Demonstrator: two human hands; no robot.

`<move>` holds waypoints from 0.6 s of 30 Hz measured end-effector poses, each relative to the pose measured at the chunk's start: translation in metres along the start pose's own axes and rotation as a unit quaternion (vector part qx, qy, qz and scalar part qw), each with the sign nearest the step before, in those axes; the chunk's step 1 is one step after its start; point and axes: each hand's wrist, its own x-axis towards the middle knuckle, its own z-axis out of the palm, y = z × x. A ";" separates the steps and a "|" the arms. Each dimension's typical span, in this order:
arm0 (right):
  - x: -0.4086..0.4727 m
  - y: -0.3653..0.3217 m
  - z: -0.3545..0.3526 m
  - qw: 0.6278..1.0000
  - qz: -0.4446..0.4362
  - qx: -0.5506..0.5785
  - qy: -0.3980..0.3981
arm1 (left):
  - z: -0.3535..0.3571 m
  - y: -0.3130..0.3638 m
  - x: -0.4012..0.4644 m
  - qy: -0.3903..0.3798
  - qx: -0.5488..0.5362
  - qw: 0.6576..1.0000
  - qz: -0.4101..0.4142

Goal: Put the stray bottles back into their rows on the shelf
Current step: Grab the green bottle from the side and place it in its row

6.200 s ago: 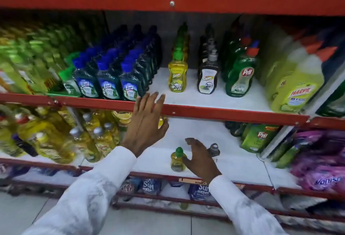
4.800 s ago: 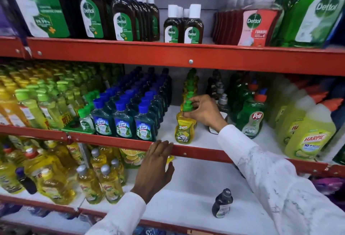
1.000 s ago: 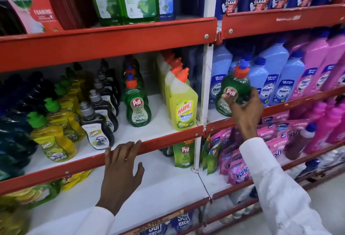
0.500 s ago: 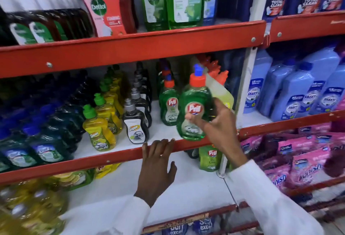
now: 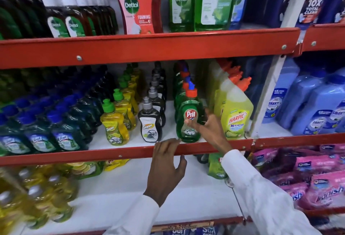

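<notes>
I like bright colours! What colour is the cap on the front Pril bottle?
Orange-red, with a blue tip, on the Pril bottle; the head view shows it.

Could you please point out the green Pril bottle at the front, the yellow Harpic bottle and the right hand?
green Pril bottle (image 5: 190, 120): head view, on its front label.
yellow Harpic bottle (image 5: 235, 120): head view, on its label.
right hand (image 5: 207, 128): head view, on the palm.
</notes>
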 end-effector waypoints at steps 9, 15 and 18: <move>-0.012 0.037 -0.005 0.999 -0.017 0.030 -0.016 | 0.000 0.020 0.061 -0.044 -0.065 0.989 -0.125; -0.008 0.039 -0.009 0.998 -0.023 0.027 -0.052 | 0.005 0.015 0.072 -0.066 -0.086 0.982 -0.155; -0.006 0.039 -0.010 0.997 -0.027 0.040 -0.059 | 0.008 0.016 0.072 -0.055 -0.083 0.983 -0.156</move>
